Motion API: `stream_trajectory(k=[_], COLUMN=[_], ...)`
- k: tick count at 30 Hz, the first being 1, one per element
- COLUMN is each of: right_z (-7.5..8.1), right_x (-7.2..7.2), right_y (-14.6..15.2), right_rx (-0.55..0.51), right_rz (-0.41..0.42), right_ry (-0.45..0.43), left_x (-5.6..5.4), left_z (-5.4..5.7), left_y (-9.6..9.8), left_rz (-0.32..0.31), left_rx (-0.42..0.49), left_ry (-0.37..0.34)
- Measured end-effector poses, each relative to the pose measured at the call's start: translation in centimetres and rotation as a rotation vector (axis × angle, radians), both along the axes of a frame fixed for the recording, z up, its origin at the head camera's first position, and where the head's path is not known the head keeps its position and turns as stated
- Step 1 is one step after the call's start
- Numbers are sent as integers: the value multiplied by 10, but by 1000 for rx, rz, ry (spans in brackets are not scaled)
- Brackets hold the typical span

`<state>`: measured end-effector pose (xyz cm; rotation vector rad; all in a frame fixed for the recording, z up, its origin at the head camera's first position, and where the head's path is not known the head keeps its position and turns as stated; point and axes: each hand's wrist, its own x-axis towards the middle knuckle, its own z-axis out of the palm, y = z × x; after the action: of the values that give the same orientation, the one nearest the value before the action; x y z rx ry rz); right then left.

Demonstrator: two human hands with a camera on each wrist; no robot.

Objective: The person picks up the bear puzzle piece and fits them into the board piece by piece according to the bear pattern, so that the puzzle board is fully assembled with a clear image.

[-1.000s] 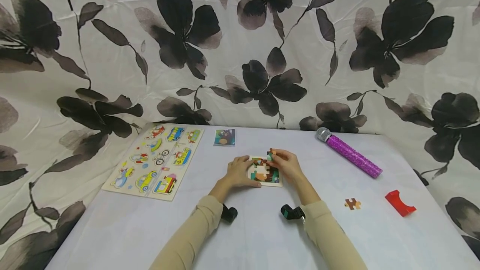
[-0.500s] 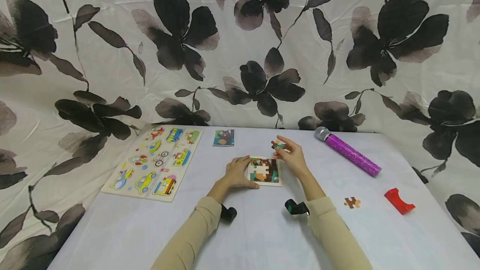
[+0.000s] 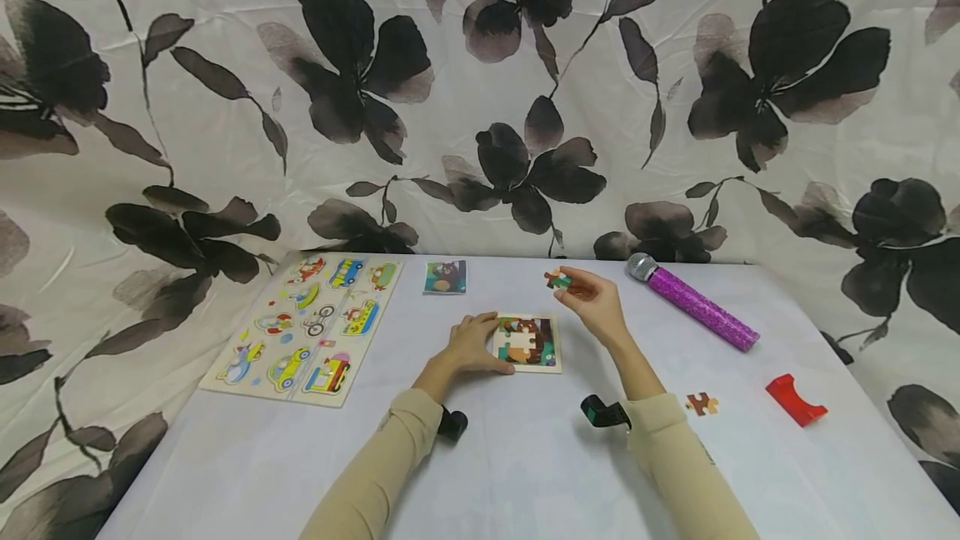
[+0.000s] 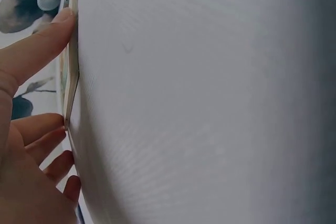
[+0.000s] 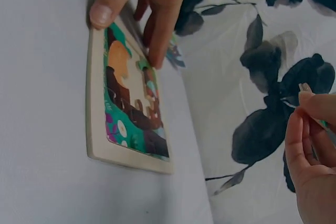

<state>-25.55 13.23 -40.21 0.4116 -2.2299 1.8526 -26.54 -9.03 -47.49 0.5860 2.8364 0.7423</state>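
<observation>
My left hand (image 3: 474,346) grips the left side of a small wooden jigsaw puzzle tray (image 3: 519,342), the thumb at its near edge and fingers toward the far corner. Several brown, orange and green pieces lie in the tray, around a bare pale gap in the picture. Up and to the right of the tray, my right hand (image 3: 598,307) pinches a green and brown jigsaw piece (image 3: 557,279) between thumb and fingertips, raised off the table. In the right wrist view the fingers mostly hide this piece. A loose brown and orange jigsaw piece (image 3: 702,404) lies to the right.
A large vehicle puzzle board (image 3: 303,327) lies at the left. Behind the tray is a small picture card (image 3: 445,277). A purple glitter microphone (image 3: 693,302) and a red curved block (image 3: 796,400) lie on the right. Floral cloth (image 3: 525,165) hangs behind the table.
My right hand has lifted the jigsaw piece away from the tray's top right corner, moving up and to the right. The left hand keeps its hold on the tray.
</observation>
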Motion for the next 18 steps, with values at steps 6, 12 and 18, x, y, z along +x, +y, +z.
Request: stream_trajectory(k=[6,12,18], right_z=[6,9,11], right_x=[2,1,2], right_y=[0,-1,-4], right_rx=[70,107,136], right_rz=[38,78,69], right_ry=[69,86,94], left_x=[-1,-1,0], left_z=[0,1,1], left_y=[1,1,1], left_rz=[19,26,27], left_rx=[-11,-2,4], left_ry=[-7,-14,-15])
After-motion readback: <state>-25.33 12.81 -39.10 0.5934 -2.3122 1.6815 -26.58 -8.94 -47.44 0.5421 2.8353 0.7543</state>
